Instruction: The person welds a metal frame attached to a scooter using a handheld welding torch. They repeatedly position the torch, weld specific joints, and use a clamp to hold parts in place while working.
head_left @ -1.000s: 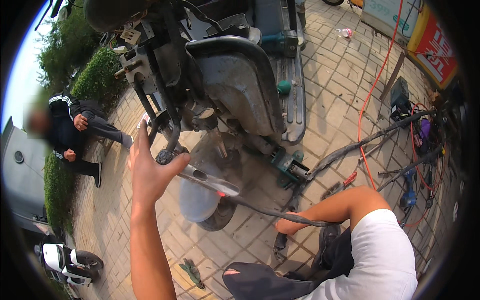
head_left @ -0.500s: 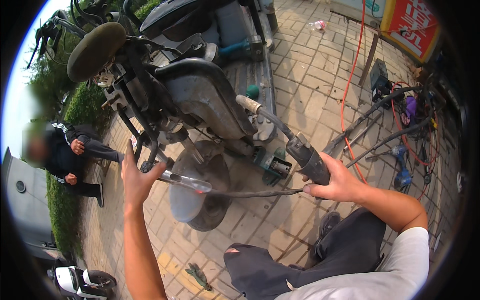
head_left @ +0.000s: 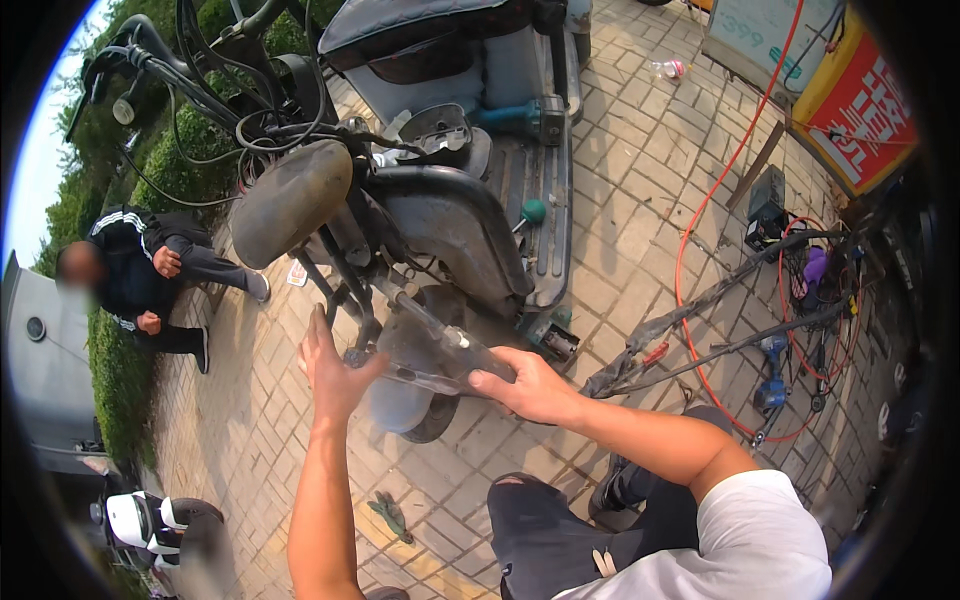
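Two bare hands were in at the scooter (head_left: 450,215), and what close work it was! The right hand (head_left: 528,385) was wrapped round a dark tool (head_left: 478,362), its slim nose pointing up and to the left, near a metal tube (head_left: 425,378) by the scooter's front end. Over on the other side, the left hand (head_left: 335,372) was spread wide, thumb well away from the fingers, just beside the tube's left end; whether skin met metal, you could not tell. Blur softened the tool's outline, too. Just below sat a grey mudguard (head_left: 400,404), rounded and pale, close to the paving (head_left: 640,170). Up on the footboard (head_left: 550,258) there was a teal power tool (head_left: 520,118), with a green ball-shaped handle (head_left: 533,211) lower down. Out to the right, an orange cord (head_left: 682,270) curved across the paving past a blue drill (head_left: 771,380), while a dark green glove (head_left: 390,517) lay on the paving beside the left forearm (head_left: 325,500), and away on the far left a seated person (head_left: 140,265) in dark clothes with white stripes had both hands held in front
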`<state>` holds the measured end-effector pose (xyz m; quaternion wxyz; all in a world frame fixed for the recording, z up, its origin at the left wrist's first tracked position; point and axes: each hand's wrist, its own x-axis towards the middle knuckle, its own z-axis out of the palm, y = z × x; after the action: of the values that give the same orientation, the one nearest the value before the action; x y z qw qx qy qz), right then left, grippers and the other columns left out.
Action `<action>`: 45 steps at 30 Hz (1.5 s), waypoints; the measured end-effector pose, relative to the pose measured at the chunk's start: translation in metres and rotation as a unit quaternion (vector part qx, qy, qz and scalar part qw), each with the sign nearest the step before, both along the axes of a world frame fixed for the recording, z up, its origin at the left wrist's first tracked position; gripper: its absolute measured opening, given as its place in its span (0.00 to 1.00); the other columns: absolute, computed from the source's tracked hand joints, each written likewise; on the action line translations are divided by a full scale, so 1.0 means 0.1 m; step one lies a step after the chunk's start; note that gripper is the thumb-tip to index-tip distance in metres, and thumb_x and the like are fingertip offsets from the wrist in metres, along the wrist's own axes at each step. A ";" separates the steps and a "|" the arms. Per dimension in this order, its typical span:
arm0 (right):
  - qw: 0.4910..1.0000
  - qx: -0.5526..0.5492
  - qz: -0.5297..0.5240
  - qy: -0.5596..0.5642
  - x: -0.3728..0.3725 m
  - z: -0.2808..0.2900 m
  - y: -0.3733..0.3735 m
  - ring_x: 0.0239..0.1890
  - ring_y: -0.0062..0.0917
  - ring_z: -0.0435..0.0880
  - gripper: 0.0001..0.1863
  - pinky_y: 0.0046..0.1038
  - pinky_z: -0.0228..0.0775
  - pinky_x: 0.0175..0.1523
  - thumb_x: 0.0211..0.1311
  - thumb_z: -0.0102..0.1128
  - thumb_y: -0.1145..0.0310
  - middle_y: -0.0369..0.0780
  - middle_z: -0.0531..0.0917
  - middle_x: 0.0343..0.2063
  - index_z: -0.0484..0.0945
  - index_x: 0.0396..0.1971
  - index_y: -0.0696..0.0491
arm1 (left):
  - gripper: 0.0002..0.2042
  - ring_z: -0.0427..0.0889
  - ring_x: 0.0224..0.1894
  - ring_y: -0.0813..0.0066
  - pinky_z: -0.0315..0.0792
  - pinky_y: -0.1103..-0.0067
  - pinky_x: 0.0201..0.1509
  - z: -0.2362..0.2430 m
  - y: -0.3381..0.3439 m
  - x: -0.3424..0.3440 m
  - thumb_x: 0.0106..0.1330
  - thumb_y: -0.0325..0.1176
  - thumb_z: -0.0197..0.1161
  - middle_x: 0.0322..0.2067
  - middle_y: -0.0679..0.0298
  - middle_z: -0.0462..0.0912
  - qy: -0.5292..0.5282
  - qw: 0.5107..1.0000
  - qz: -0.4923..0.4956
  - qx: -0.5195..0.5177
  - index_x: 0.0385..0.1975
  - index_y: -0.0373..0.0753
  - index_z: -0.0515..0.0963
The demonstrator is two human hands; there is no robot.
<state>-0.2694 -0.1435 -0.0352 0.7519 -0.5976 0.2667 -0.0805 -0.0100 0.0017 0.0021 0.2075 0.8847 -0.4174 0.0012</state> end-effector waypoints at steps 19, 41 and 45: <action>0.984 0.106 -0.013 0.141 0.54 0.60 -0.03 0.23 0.16 0.71 0.20 0.24 0.67 0.29 0.68 0.62 0.52 0.32 0.74 0.22 0.76 0.33 0.56 | 0.60 0.60 0.71 0.52 0.40 0.43 0.74 0.19 0.00 0.14 0.37 0.58 0.79 0.71 0.47 0.58 0.022 0.999 0.017 0.039 0.71 0.34 0.56; 0.973 0.077 0.051 0.210 0.90 0.99 -0.74 0.16 0.17 0.71 0.12 0.22 0.63 0.20 0.68 0.59 0.61 0.34 0.73 0.18 0.76 0.41 0.54 | 0.59 0.63 0.69 0.55 0.40 0.41 0.73 0.19 0.06 0.19 0.37 0.57 0.79 0.71 0.50 0.59 0.024 0.999 0.018 0.020 0.71 0.35 0.58; 0.959 0.135 0.041 0.246 0.92 0.99 -0.81 0.15 0.18 0.70 0.15 0.22 0.62 0.19 0.67 0.64 0.55 0.34 0.73 0.18 0.75 0.40 0.52 | 0.57 0.63 0.70 0.57 0.41 0.42 0.73 0.21 0.04 0.17 0.38 0.56 0.79 0.71 0.52 0.60 0.035 0.999 0.027 0.016 0.70 0.36 0.60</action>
<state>-0.1773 -0.2247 0.0638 0.7396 -0.5022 0.4270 0.1360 0.0067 0.0061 0.0233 0.2081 0.8984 -0.3854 -0.0309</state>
